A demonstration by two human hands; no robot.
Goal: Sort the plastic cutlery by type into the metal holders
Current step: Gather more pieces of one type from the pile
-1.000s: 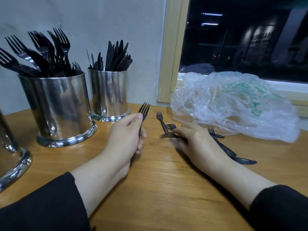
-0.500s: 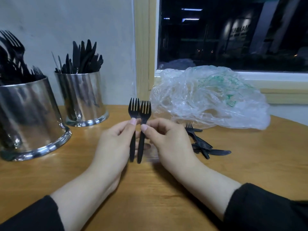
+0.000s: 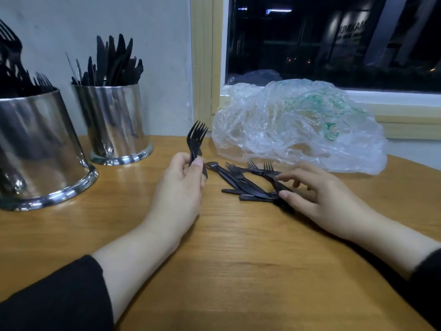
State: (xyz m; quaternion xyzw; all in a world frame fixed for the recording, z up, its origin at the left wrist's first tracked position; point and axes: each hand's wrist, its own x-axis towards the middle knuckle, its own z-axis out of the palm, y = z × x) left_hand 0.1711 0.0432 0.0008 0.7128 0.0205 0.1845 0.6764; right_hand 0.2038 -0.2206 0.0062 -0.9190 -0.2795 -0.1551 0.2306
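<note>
Evidently light, stiff and slick, the black plastic forks (image 3: 196, 142) stay pinched by their necks in the left hand (image 3: 181, 185); right hand (image 3: 317, 197) fingers spread over the loose cutlery pile (image 3: 248, 185) beside the plastic bag (image 3: 298, 125); best lifted by handles.

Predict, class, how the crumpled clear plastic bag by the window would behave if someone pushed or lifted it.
The crumpled clear plastic bag would probably collapse and fold rather than keep its shape, since its thin film is creased all over. It looks very light for its bulk, so a push would likely slide it across the wooden table. It appears unlikely to break.
</note>
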